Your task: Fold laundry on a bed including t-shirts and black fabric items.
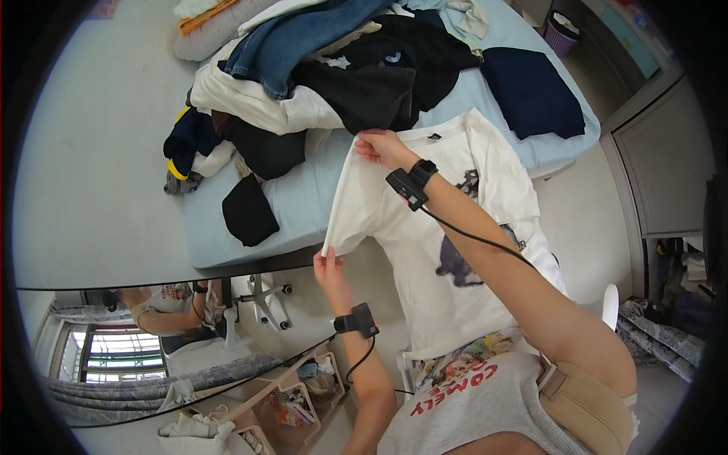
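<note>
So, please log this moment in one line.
left fingers: pinch white printed T-shirt sleeve; right fingers: grip near its shoulder; nearby: folded black cloth, pale-blue bedsheet

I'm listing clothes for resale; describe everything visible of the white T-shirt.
The white T-shirt, short-sleeved, in soft-looking fabric, has a dark label at the collar and a dark print partly behind the right forearm. Lightly creased, it lies partly on the bed, its hem end past the edge. The left hand pinches one sleeve's edge; the right hand holds that side near the shoulder.
</note>
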Demonstrator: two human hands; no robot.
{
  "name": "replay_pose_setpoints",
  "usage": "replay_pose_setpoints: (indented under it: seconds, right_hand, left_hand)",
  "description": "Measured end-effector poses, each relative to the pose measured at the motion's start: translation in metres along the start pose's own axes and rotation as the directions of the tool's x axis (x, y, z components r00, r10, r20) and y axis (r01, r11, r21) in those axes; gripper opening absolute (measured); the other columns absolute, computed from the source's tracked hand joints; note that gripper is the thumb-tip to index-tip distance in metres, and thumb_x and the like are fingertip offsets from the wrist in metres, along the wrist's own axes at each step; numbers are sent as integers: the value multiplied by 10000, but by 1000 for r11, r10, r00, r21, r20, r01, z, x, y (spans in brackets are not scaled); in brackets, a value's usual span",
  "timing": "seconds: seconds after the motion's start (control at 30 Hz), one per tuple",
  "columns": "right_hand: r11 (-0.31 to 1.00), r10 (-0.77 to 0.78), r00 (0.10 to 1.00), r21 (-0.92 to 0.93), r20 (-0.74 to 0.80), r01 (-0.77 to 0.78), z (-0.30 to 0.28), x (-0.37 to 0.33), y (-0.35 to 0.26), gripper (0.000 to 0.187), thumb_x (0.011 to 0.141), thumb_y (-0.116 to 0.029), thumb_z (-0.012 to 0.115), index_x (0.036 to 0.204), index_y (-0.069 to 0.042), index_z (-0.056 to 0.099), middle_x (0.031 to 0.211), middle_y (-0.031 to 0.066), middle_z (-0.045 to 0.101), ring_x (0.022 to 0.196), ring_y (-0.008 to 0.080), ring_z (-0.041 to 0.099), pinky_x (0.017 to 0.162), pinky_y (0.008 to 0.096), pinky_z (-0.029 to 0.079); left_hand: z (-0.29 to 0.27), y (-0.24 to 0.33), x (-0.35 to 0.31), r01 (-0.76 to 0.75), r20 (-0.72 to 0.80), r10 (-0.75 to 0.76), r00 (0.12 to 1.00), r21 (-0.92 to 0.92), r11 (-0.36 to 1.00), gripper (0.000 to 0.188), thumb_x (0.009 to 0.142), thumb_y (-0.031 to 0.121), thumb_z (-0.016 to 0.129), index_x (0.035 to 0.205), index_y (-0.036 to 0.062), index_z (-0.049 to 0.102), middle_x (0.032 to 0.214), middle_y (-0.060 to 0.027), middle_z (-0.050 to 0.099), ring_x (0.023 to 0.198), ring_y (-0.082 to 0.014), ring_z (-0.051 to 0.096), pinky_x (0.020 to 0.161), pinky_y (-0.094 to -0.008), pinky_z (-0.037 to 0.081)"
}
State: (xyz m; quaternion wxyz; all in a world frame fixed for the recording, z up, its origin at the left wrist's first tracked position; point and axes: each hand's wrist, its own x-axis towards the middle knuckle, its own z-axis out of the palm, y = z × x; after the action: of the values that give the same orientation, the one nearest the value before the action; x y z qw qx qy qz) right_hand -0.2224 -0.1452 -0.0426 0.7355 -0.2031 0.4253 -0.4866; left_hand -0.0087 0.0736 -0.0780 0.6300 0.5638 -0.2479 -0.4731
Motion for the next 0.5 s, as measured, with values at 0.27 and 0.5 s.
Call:
replay_pose_setpoints:
  seconds: [0.27,0.5]
  right_hand:
    - [869,-15,998,-493,65,45,4,-33,-40,347,828,-313,663,945,-2,563,783,98,674,682,165,667,600,269,520]
    - [642,-100,989,-752,108,147,-27,-49,-74,293,757,-218,699,912,-12,559,749,94,636,622,156,646,553,263,536]
  left_hand:
    - [46,21,-50,-221,73,208,975,341,914,78,840,95,661,877,45,613,800,20,599,705,-56,529,624,-200,406]
    - [124,61,-121,-616,518,353,779,528,585,136,734,17,649,867,38,629,823,-74,606,716,-195,583,627,-288,453]
